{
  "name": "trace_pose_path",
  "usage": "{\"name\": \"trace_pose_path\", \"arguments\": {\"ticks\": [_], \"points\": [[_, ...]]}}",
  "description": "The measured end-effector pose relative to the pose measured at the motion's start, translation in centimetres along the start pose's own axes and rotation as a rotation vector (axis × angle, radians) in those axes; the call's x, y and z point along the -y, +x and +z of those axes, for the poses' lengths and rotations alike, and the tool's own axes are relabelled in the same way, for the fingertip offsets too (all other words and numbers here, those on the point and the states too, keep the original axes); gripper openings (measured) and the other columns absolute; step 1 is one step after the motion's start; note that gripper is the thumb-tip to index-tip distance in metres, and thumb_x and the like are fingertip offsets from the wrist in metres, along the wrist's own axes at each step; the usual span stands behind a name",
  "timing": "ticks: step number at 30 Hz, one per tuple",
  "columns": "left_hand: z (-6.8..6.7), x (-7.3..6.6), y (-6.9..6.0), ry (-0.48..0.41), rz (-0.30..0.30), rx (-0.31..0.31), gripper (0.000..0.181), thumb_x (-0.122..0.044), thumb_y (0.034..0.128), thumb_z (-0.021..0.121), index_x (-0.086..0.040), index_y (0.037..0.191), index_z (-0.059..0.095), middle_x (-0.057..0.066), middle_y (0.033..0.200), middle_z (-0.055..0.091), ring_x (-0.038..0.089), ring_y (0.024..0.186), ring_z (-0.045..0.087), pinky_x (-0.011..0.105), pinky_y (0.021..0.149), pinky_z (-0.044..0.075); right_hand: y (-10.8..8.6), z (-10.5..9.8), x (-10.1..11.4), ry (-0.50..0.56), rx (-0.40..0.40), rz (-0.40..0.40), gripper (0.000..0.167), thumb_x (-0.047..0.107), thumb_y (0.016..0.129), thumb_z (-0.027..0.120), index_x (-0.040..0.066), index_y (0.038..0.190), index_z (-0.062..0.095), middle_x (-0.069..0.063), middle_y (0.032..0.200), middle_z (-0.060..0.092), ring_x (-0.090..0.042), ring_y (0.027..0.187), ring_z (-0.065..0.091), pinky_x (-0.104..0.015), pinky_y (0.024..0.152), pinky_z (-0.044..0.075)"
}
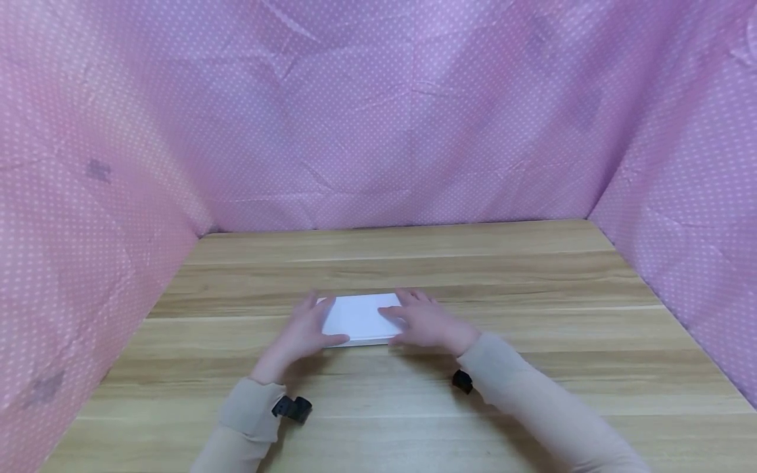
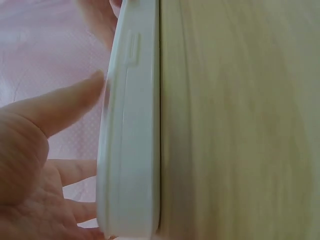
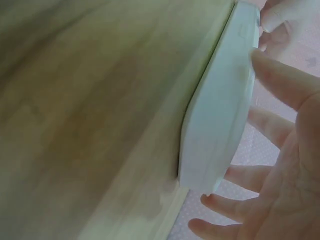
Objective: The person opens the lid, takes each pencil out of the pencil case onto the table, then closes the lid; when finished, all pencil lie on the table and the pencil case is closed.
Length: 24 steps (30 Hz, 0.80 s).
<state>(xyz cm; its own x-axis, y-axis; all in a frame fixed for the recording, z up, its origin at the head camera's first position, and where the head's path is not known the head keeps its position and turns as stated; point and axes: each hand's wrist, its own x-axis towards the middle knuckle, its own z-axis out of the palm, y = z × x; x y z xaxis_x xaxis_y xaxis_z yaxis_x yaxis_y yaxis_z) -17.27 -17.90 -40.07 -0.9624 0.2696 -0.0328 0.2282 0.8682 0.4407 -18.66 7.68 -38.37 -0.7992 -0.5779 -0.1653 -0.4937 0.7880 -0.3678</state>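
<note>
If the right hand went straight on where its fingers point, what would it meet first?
Most likely the white box: the right hand is at its right end, so close that I cannot tell for sure whether they touch.

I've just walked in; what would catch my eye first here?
Probably the pink cloth with white dots, which hangs behind and along both sides of the pale wood-grained table. Next might be the flat white rectangular case on that table, with the person's left hand at its left end and right hand at its right.
</note>
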Motion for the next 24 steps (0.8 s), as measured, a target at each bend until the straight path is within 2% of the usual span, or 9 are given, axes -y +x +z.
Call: {"name": "trace_pose_path", "arguments": {"ticks": [6, 10, 13, 19, 24], "points": [[0.25, 0.0, 0.07, -0.026, -0.004, 0.039, 0.094, -0.04, 0.071, 0.081, -0.005, 0.145, 0.035, 0.03, 0.151, 0.022, 0.052, 0.138, 0.018, 0.065, 0.107, 0.024, 0.39, 0.18, 0.32, -0.028, -0.034, -0.016, 0.059, 0.033, 0.082, 0.074, 0.023, 0.136, 0.053, -0.021, 0.15, 0.032, -0.046, 0.136, 0.029, -0.058, 0.11, 0.026], [0.39, 0.02, 0.09, -0.022, 0.008, 0.038, 0.093, -0.037, 0.0709, 0.081, -0.008, 0.146, 0.035, 0.03, 0.15, 0.022, 0.051, 0.137, 0.019, 0.064, 0.106, 0.026, 0.55, 0.31, 0.47, -0.057, -0.057, -0.026, 0.057, 0.033, 0.082, 0.074, 0.023, 0.134, 0.055, -0.022, 0.147, 0.037, -0.046, 0.134, 0.034, -0.054, 0.111, 0.028], [0.47, 0.07, 0.2, -0.003, 0.04, 0.017, 0.09, -0.033, 0.0707, 0.082, -0.006, 0.144, 0.038, 0.03, 0.148, 0.028, 0.047, 0.136, 0.024, 0.061, 0.108, 0.027, 0.58, 0.29, 0.5, -0.088, -0.091, -0.064, 0.055, 0.032, 0.08, 0.075, 0.021, 0.131, 0.057, -0.022, 0.14, 0.044, -0.044, 0.128, 0.041, -0.052, 0.108, 0.033], [0.37, -0.08, 0.44, 0.061, 0.16, -0.03, 0.081, -0.029, 0.0675, 0.083, -0.002, 0.136, 0.05, 0.029, 0.138, 0.042, 0.042, 0.129, 0.038, 0.053, 0.107, 0.034, 0.63, 0.28, 0.38, -0.159, -0.133, -0.12, 0.053, 0.034, 0.078, 0.077, 0.02, 0.127, 0.061, -0.021, 0.126, 0.054, -0.039, 0.114, 0.053, -0.047, 0.098, 0.044], [0.01, -0.28, 0.47, 0.11, 0.178, -0.017, 0.077, -0.03, 0.0672, 0.082, -0.004, 0.134, 0.053, 0.027, 0.135, 0.045, 0.039, 0.124, 0.044, 0.051, 0.103, 0.04, 0.63, 0.13, 0.34, -0.157, -0.127, -0.125, 0.053, 0.033, 0.078, 0.077, 0.019, 0.127, 0.061, -0.02, 0.121, 0.056, -0.036, 0.11, 0.055, -0.045, 0.095, 0.046]]}}
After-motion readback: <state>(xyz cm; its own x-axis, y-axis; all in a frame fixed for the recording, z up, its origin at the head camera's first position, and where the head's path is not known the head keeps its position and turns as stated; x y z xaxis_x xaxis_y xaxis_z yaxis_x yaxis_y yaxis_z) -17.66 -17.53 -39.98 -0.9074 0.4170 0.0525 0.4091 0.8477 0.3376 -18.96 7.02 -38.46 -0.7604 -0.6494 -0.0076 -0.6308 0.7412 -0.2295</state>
